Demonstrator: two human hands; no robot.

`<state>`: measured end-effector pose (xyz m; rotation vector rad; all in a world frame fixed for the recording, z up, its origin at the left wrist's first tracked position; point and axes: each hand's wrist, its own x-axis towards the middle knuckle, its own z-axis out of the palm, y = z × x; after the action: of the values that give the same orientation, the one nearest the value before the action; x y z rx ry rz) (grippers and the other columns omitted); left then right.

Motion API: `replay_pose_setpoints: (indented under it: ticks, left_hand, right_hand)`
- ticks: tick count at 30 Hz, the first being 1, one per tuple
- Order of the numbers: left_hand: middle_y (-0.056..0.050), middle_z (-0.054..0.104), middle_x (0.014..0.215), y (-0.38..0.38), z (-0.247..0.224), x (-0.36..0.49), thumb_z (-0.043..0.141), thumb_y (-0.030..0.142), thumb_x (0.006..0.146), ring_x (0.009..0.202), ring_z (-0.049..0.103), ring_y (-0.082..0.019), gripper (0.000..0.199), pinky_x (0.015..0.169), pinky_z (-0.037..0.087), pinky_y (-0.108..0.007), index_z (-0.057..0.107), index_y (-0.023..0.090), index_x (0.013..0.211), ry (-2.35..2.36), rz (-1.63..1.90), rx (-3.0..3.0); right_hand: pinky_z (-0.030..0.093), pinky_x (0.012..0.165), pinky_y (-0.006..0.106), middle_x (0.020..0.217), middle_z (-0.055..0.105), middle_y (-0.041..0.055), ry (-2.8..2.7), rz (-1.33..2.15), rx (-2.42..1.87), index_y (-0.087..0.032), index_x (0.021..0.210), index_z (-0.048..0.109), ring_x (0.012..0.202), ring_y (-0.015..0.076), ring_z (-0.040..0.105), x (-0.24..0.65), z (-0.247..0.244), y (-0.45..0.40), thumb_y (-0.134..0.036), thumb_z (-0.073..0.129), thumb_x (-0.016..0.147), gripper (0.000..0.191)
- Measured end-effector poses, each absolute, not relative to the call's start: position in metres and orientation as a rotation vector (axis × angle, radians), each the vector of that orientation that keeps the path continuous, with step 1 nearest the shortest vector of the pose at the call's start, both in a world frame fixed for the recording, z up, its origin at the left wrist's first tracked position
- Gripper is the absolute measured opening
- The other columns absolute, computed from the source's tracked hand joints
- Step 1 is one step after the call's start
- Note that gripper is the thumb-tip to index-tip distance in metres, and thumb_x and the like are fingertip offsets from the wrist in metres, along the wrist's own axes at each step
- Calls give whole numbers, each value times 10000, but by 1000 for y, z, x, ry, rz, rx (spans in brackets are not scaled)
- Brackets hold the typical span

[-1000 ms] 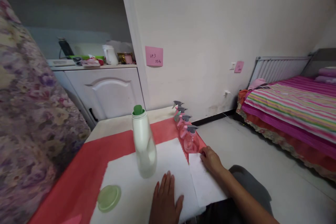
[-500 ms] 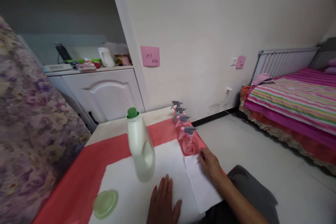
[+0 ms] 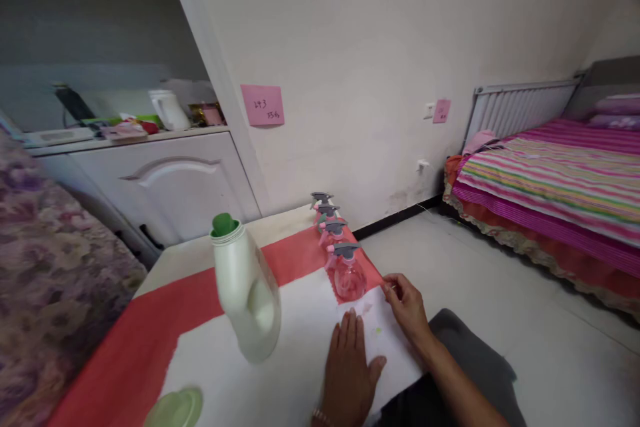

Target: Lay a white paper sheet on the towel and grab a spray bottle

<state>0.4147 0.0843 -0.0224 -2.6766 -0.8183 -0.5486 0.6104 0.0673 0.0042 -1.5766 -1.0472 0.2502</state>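
Observation:
My left hand [image 3: 350, 367] lies flat, fingers stretched out, on a white sheet [image 3: 295, 327] and the edge of a smaller white paper [image 3: 395, 360]. At that paper's far right corner, my right hand [image 3: 406, 300] pinches its edge between thumb and fingers. A pale green jug [image 3: 247, 293] with a green spout stands on the white sheet, left of my hands. Just beyond the paper is a clear pink spray bottle [image 3: 350, 278] with a grey trigger, first in a row of several. A light green cap [image 3: 175, 407] lies at the lower left.
A red cloth [image 3: 145, 320] covers part of the table. Behind stand a white cabinet [image 3: 175, 180] and a wall with a pink note [image 3: 263, 105]. A flowered curtain [image 3: 55, 247] hangs at left; a bed [image 3: 545, 167] is at right.
My left hand has moved right, onto the smaller paper's edge. Small marks on that paper now show. The view has shifted, so the jug and bottles appear further left.

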Motion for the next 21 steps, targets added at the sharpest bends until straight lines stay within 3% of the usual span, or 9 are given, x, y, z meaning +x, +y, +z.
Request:
replay_pose_setpoints:
  ticks: [5, 7, 9, 12, 15, 18, 21]
  left_hand:
    - [-194, 492, 1443, 90, -39, 412, 431, 497, 922, 1349, 440, -304, 645, 1061, 412, -459, 416, 72, 1407, -812, -554, -2684]
    - [-189, 483, 1452, 89, -40, 412, 437, 491, 922, 1361, 422, -303, 643, 1070, 398, -461, 409, 78, 1413, -817, -560, -2679]
    - [-180, 478, 1459, 88, -39, 412, 443, 479, 921, 1363, 420, -300, 638, 1073, 393, -461, 398, 87, 1422, -817, -562, -2675]
    - [-173, 480, 1459, 88, -40, 413, 445, 482, 918, 1360, 424, -302, 657, 1060, 405, -463, 367, 93, 1441, -817, -570, -2683]
    - [-186, 480, 1454, 88, -42, 414, 454, 487, 911, 1356, 427, -313, 681, 1049, 419, -474, 350, 82, 1448, -826, -579, -2703]
    - [-189, 482, 1451, 89, -43, 414, 462, 497, 903, 1353, 429, -323, 687, 1046, 422, -494, 361, 85, 1442, -833, -563, -2705]
    - [-182, 475, 1457, 88, -42, 413, 459, 511, 900, 1355, 426, -327, 678, 1052, 420, -496, 394, 89, 1426, -828, -515, -2699]
  right_hand:
    - [529, 638, 304, 709, 640, -1, -1048, 313, -1541, -213, 894, 616, 632, 178, 615, 610, 13, 75, -310, 530, 850, 137]
    - [542, 679, 316, 769, 645, 6, -1077, 336, -1520, -214, 892, 624, 676, 181, 628, 604, 19, 83, -299, 578, 814, 125]
    - [540, 811, 352, 939, 654, 32, -1111, 348, -1499, -218, 999, 625, 846, 208, 650, 596, 24, 92, -278, 662, 743, 266]
    - [431, 1035, 435, 1252, 573, 72, -1149, 377, -1483, -243, 1261, 518, 1182, 275, 548, 585, 25, 108, -238, 779, 601, 710]
    - [372, 1089, 491, 1387, 494, 92, -1190, 452, -1474, -260, 1366, 418, 1300, 323, 456, 585, 19, 126, -244, 848, 488, 978]
    - [405, 1059, 488, 1381, 509, 87, -1233, 518, -1441, -268, 1354, 430, 1282, 327, 480, 591, 13, 140, -241, 875, 428, 1028]
    - [425, 1037, 459, 1314, 561, 65, -1248, 521, -1393, -261, 1278, 500, 1223, 298, 530, 595, 11, 145, -199, 853, 453, 899]
